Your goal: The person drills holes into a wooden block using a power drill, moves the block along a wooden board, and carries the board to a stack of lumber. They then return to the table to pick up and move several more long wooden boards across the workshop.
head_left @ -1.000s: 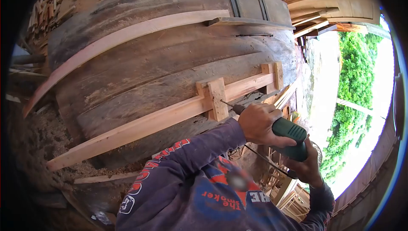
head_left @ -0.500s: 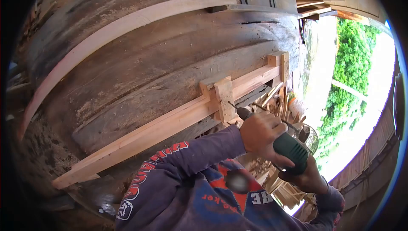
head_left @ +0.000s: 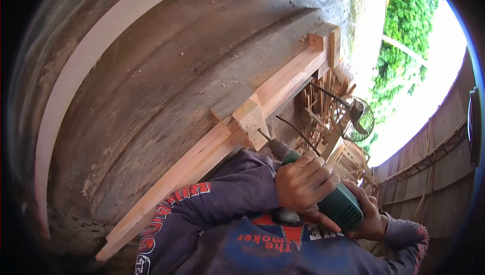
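My left hand [head_left: 302, 185] wraps around the front of a green power drill [head_left: 342, 207]. My right hand [head_left: 371, 220] holds the drill's rear end. The drill bit [head_left: 263, 135] presses into the lower edge of a small pale wooden block [head_left: 250, 117]. That block sits across a long light plank [head_left: 202, 154] running along the dark, weathered boat hull [head_left: 166, 73]. A second block [head_left: 327, 42] clamps the plank further along, at the upper right. My purple printed sleeves fill the bottom of the view.
A pale curved strip [head_left: 76, 67] runs over the hull at the left. Behind the drill stand stacked wooden frames [head_left: 323, 118] and a round fan [head_left: 359, 117]. A slatted wooden wall [head_left: 429, 148] and green trees [head_left: 404, 22] close the right side.
The view has swung closer to the hull and tilted. Both hands and the drill have dropped lower in the frame, with the bit still at the block.
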### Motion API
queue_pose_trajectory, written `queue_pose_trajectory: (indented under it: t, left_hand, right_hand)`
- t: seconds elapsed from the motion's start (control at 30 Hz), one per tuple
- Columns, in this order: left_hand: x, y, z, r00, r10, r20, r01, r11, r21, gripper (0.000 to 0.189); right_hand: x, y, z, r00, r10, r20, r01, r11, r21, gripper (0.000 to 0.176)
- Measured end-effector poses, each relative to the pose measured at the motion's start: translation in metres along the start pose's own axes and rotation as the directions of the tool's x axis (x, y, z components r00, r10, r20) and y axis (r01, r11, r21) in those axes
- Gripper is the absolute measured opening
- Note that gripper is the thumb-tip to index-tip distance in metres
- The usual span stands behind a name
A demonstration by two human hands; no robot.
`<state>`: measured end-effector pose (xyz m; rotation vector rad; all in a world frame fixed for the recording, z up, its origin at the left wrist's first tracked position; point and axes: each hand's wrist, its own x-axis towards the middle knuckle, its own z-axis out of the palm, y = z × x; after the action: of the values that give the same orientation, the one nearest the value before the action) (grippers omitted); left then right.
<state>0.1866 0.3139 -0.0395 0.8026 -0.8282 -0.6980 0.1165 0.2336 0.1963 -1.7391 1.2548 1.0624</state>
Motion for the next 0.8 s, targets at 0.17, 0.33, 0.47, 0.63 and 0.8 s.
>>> queue_pose_trajectory:
  t: [0.17,0.33,0.47,0.63,0.8]
  left_hand:
    - [0.001,-0.007,-0.001,0.999,0.027,0.025,-0.029,0.997,0.073,0.087]
    - [-0.004,-0.012,-0.006,0.999,0.021,0.029,-0.023,0.998,0.052,0.087]
    - [-0.007,-0.015,-0.005,0.999,0.041,0.01,-0.041,0.996,0.078,0.084]
    - [-0.006,-0.019,-0.005,0.999,0.04,0.006,-0.04,0.996,0.08,0.083]
    - [-0.005,-0.022,-0.006,0.998,0.056,-0.009,-0.055,0.994,0.091,0.085]
  right_hand:
    - [0.005,0.01,-0.01,0.989,0.021,0.143,-0.024,1.0,0.018,0.115]
    - [0.014,-0.001,-0.017,0.982,-0.013,0.187,0.022,0.999,-0.046,0.099]
    - [0.018,-0.001,-0.013,0.984,-0.051,0.171,0.064,0.996,-0.066,0.093]
    - [0.021,0.007,-0.003,0.994,-0.057,0.093,0.067,0.992,-0.108,0.093]
    - [0.025,0.004,-0.005,0.994,-0.054,0.093,0.069,0.984,-0.167,0.091]
